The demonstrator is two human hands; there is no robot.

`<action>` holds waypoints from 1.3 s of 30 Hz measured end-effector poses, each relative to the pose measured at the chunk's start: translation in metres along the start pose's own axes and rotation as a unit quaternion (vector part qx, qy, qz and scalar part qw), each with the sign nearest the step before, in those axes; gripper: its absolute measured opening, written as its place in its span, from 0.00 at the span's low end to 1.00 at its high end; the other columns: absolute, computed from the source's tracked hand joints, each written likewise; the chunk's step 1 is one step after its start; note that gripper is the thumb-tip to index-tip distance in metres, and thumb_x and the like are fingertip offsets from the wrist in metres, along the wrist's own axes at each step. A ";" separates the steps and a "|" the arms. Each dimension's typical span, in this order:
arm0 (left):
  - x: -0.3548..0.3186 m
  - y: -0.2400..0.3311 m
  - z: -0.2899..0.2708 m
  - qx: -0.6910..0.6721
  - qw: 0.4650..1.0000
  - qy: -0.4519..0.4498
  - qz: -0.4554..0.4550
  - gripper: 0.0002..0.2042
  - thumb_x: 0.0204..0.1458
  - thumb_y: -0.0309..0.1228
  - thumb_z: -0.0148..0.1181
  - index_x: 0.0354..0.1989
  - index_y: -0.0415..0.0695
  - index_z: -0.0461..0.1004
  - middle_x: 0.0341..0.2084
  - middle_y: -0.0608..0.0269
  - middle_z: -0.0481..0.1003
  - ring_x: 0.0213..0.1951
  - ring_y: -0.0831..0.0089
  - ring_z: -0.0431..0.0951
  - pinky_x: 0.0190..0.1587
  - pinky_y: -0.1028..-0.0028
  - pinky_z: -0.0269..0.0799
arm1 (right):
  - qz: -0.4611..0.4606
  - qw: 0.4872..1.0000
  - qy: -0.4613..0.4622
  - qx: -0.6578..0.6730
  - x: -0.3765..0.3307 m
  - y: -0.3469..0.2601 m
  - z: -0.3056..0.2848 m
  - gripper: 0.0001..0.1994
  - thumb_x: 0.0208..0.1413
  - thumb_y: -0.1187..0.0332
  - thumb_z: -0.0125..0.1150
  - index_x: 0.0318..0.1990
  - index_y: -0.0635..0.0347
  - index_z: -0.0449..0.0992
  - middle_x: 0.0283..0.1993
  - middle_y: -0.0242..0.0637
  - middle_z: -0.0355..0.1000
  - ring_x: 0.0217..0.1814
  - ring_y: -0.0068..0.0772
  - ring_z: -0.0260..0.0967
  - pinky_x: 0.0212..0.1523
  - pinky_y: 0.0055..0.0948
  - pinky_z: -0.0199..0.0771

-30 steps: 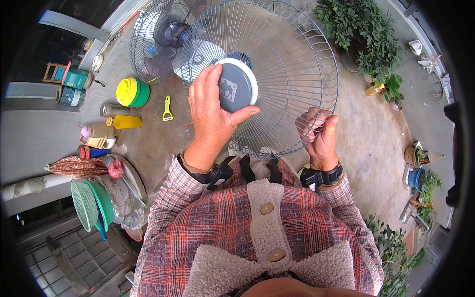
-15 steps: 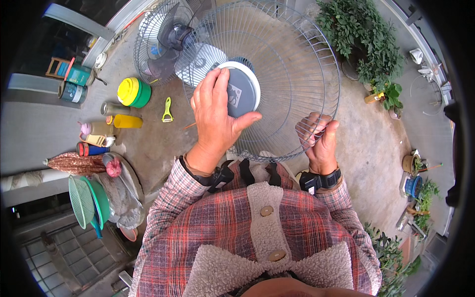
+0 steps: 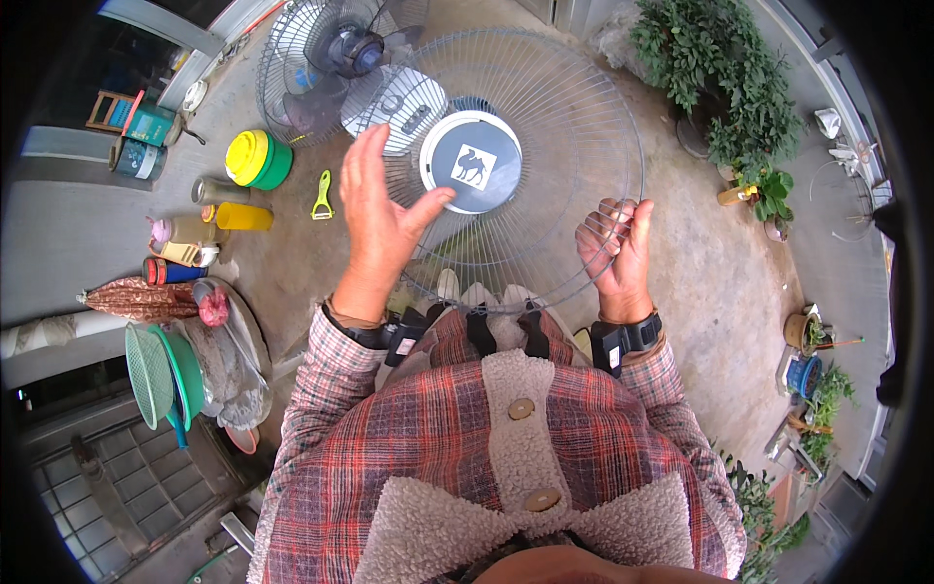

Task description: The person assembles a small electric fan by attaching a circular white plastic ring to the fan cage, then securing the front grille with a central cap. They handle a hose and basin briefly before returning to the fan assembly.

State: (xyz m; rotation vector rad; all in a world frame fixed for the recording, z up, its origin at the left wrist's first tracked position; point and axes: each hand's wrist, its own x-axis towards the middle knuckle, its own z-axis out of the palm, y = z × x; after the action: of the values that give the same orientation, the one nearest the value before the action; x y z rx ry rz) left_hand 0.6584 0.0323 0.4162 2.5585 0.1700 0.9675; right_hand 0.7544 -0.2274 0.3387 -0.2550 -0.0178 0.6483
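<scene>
Grille point(image 3: 494, 170) in right hand point(image 3: 617, 259), left hand point(image 3: 377, 226) splayed

Metal-wire fan guard point(image 3: 564, 161); smooth, seemingly plastic centre disc point(image 3: 472, 164).

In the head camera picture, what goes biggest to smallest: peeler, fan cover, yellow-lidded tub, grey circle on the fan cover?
Largest to smallest, as they look:
Fan cover
Grey circle
Tub
Peeler
The circle is closer up than the tub, so real sizes are unsure.
</scene>
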 end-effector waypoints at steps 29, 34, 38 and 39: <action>0.000 0.024 0.006 -0.024 0.994 -0.102 0.033 0.40 0.32 0.36 0.74 0.58 0.39 0.64 0.53 0.46 0.68 0.53 0.49 0.68 0.56 0.57 0.64 | -0.038 0.988 0.015 -0.147 -0.012 -0.012 0.008 0.22 0.62 0.47 0.51 0.34 0.60 0.69 0.30 0.35 0.68 0.24 0.21 0.62 0.23 0.19 0.63; -0.002 0.027 0.000 0.003 0.993 -0.112 0.042 0.39 0.32 0.36 0.74 0.57 0.40 0.65 0.53 0.47 0.67 0.53 0.49 0.68 0.55 0.57 0.65 | -0.028 0.988 0.011 -0.151 -0.012 -0.013 0.008 0.22 0.60 0.45 0.52 0.33 0.58 0.69 0.29 0.33 0.67 0.24 0.20 0.61 0.22 0.19 0.62; -0.003 0.026 -0.002 -0.007 0.993 -0.113 0.040 0.39 0.31 0.36 0.76 0.57 0.41 0.66 0.53 0.48 0.67 0.53 0.49 0.68 0.55 0.58 0.65 | -0.025 0.991 0.017 -0.128 -0.011 -0.014 0.012 0.23 0.60 0.43 0.51 0.31 0.57 0.69 0.27 0.29 0.62 0.22 0.18 0.55 0.21 0.18 0.58; -0.002 0.025 -0.002 -0.013 0.993 -0.114 0.037 0.39 0.31 0.37 0.76 0.57 0.41 0.66 0.53 0.48 0.67 0.52 0.49 0.68 0.55 0.58 0.65 | -0.026 0.990 0.003 -0.138 -0.011 -0.014 0.013 0.23 0.60 0.43 0.51 0.30 0.56 0.69 0.26 0.28 0.61 0.22 0.18 0.53 0.21 0.18 0.57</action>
State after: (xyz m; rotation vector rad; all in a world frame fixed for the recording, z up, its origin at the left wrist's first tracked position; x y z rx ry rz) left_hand 0.6544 0.0095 0.4265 2.6433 -0.0031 0.6893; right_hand 0.7532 -0.2417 0.3551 -0.5214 -0.1087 0.5928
